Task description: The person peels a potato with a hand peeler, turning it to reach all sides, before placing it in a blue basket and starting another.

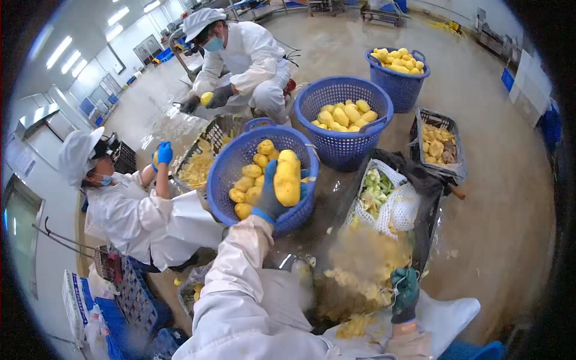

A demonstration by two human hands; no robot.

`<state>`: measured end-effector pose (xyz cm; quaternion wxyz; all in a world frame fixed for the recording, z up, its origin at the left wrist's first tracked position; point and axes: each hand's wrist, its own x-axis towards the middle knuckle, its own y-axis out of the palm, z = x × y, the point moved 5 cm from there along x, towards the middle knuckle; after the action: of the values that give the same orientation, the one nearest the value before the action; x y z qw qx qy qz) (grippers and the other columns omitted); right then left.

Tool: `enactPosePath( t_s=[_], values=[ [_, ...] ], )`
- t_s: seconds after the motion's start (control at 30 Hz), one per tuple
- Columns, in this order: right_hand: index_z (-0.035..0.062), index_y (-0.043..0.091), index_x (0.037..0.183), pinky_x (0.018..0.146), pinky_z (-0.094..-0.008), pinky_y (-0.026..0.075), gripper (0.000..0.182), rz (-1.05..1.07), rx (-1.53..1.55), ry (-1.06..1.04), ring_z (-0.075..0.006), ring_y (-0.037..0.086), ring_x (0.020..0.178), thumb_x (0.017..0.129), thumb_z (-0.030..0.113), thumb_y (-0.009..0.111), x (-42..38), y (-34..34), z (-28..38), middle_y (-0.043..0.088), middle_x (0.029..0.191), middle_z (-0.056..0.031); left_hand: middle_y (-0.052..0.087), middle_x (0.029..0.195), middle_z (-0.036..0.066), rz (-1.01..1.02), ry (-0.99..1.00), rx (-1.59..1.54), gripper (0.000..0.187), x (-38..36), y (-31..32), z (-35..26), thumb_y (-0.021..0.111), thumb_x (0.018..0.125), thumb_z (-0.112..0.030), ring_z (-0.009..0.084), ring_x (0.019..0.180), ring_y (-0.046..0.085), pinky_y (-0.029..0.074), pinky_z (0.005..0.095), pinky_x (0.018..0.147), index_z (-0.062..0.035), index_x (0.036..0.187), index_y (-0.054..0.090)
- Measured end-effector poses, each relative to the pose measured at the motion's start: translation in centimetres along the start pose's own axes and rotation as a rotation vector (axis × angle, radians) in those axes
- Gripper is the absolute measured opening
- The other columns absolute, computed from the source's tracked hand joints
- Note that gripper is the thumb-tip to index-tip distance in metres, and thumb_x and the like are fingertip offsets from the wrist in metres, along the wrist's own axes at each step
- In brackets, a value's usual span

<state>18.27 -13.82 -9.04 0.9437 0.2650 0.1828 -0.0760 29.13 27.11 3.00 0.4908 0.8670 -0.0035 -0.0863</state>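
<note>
My left hand [271, 195], in a grey glove with a blue cuff, is closed on a large yellow potato [287, 178]. It is above a blue perforated basket [259, 138] with several potatoes [252, 170] inside. My right hand [405, 293], in a dark green glove, is closed low on the right. Something thin and pale shows at its fingers, too small to name. Beside that hand lies a heap of yellow peelings [366, 258] in a black-lined crate [427, 231]. Leafy green scraps [375, 191] and white foam netting [401, 207] lie at the crate's far end.
Two more blue baskets [343, 144] [401, 87] of peeled potatoes stand beyond. A black crate [461, 171] holds potato pieces on the right. Across from me a co-worker [255, 57] holds a potato; another co-worker [144, 222] sits at left. A peelings crate [207, 135] stands between them.
</note>
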Motion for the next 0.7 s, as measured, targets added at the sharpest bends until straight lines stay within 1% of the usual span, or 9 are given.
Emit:
enactPosePath(
  t_s=[0.13,0.23,0.27,0.3,0.33,0.5,0.57,0.63,0.7],
  values=[
    [0.0049,0.059,0.09,0.055,-0.0189,0.041,0.017,0.155,0.333,0.022,-0.0095,0.051,0.063,0.092,0.021,0.053,-0.5,0.5,1.5,0.055,0.076,-0.0026,0.06,0.113,0.015,0.023,-0.033,-0.192,0.064,-5.9,8.4,7.0,0.047,0.086,-0.059,0.0289,0.097,0.061,0.053,0.0394,0.077,-0.0074,0.125,0.049],
    [0.0038,0.061,0.094,0.062,-0.0211,0.046,0.016,0.277,0.141,-0.176,-0.0112,0.052,0.065,0.092,0.015,0.051,-3.3,7.3,7.2,0.056,0.081,-0.0036,0.059,0.113,0.016,0.106,-0.063,-0.161,0.057,-9.2,9.7,13.5,0.049,0.088,-0.053,0.0282,0.097,0.061,0.054,0.0411,0.077,-0.0086,0.123,0.05],
    [0.003,0.061,0.095,0.065,-0.023,0.047,0.016,0.268,-0.09,-0.395,-0.0127,0.054,0.067,0.091,0.015,0.052,-6.3,9.9,9.6,0.057,0.082,-0.0035,0.058,0.114,0.015,0.126,-0.035,-0.12,0.054,-10.7,10.4,16.0,0.049,0.089,-0.051,0.0283,0.098,0.06,0.053,0.0429,0.08,-0.0094,0.124,0.05],
    [0.0022,0.062,0.095,0.068,-0.0249,0.048,0.016,0.266,-0.326,-0.611,-0.0142,0.056,0.07,0.09,0.014,0.052,-9.1,12.4,11.6,0.058,0.082,-0.0033,0.056,0.12,0.016,0.214,-0.278,-0.393,0.055,-10.8,9.1,18.7,0.049,0.09,-0.049,0.0304,0.105,0.057,0.05,0.0459,0.087,-0.009,0.128,0.048],
    [0.002,0.062,0.096,0.069,-0.0264,0.048,0.017,0.339,-0.398,-0.621,-0.0149,0.057,0.071,0.089,0.014,0.052,-10.1,13.2,11.3,0.059,0.082,-0.0034,0.058,0.117,0.013,0.149,-0.267,-0.381,0.051,-11.7,8.2,21.1,0.049,0.091,-0.046,0.0294,0.104,0.057,0.05,0.0455,0.087,-0.0089,0.126,0.049],
    [0.0017,0.063,0.097,0.07,-0.032,0.049,0.019,0.56,-0.536,-0.626,-0.0187,0.062,0.076,0.091,0.015,0.051,-6.1,10.8,5.4,0.064,0.085,-0.0059,0.057,0.117,0.014,-0.015,-0.069,0.288,0.055,-18.0,11.0,23.9,0.048,0.091,-0.047,0.029,0.1,0.059,0.053,0.0437,0.081,-0.0057,0.126,0.047],
    [0.0021,0.063,0.095,0.069,-0.0318,0.049,0.023,0.349,-0.414,-0.583,-0.0181,0.062,0.073,0.095,0.019,0.047,-1.1,7.7,7.5,0.065,0.084,-0.0065,0.054,0.12,0.018,0.117,-0.516,-0.424,0.056,-17.9,9.4,27.1,0.048,0.091,-0.047,0.0311,0.099,0.059,0.055,0.0424,0.076,-0.005,0.127,0.046],
    [0.0026,0.063,0.092,0.069,-0.0307,0.048,0.026,0.07,-0.469,-0.667,-0.0179,0.061,0.072,0.096,0.024,0.047,3.3,3.6,9.4,0.065,0.08,-0.0061,0.055,0.119,0.019,0.072,-0.46,-0.325,0.057,-18.8,9.7,26.9,0.048,0.09,-0.049,0.0322,0.099,0.059,0.054,0.0424,0.077,-0.0057,0.128,0.046],
    [0.0031,0.062,0.092,0.068,-0.031,0.047,0.025,0.062,-0.089,-0.518,-0.018,0.061,0.071,0.096,0.024,0.048,1.6,3.3,10.5,0.065,0.081,-0.0061,0.056,0.118,0.019,-0.045,-0.453,-0.397,0.057,-19.1,11.8,25.8,0.047,0.091,-0.05,0.0322,0.099,0.059,0.054,0.0421,0.077,-0.0065,0.128,0.047]
  ],
)
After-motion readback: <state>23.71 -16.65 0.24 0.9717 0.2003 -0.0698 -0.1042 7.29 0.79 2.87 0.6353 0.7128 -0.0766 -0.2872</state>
